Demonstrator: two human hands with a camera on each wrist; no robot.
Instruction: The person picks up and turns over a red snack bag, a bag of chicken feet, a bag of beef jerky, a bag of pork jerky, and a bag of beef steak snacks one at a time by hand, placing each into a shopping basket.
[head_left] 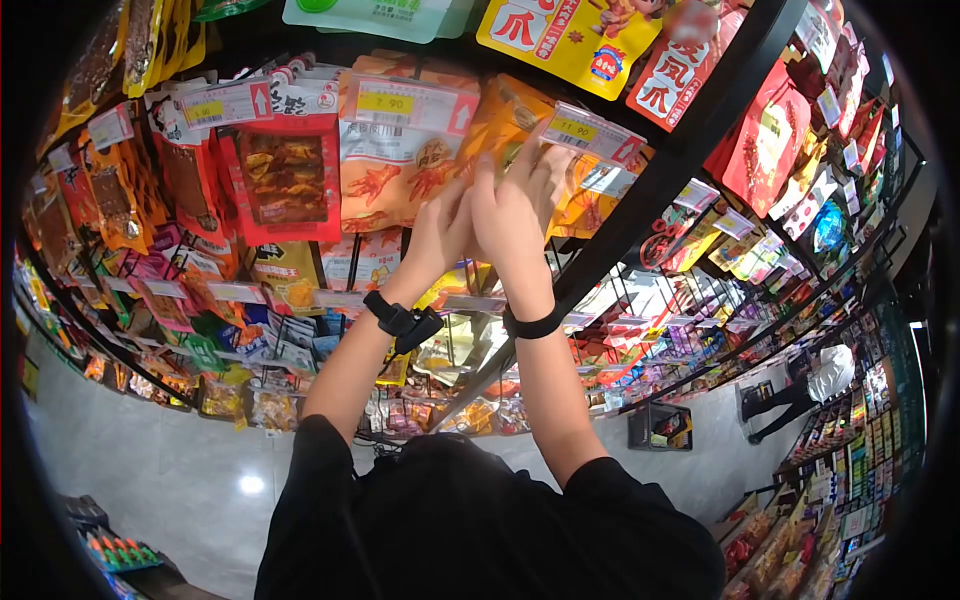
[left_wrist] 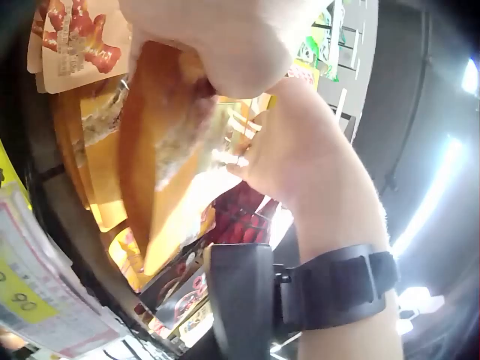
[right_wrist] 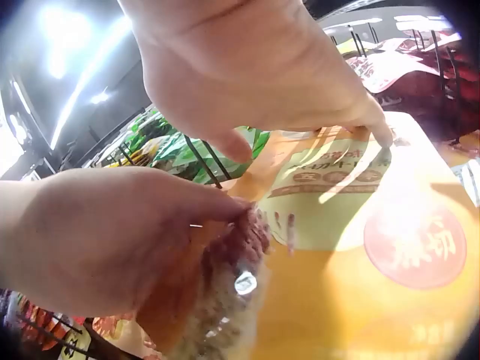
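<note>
An orange snack bag (head_left: 508,105) with a clear window hangs on the rack, tilted between my hands. My left hand (head_left: 438,235) grips its side edge, and in the right wrist view the thumb (right_wrist: 214,202) lies over the window while the other fingers are hidden. My right hand (head_left: 515,210) reaches up beside it, behind a price tag (head_left: 592,135). In the right wrist view my right fingers stretch over the bag's printed top, with a fingertip at its upper edge and the thumb apart from it. The left wrist view shows similar orange bags (left_wrist: 97,150) behind.
Price tags (head_left: 395,103) jut out in front of the hanging bags. A red windowed bag (head_left: 285,180) hangs to the left. A slanting black rack post (head_left: 665,190) stands right of my hands. Lower down are a basket (head_left: 660,428) on the floor and a person (head_left: 815,385) farther off.
</note>
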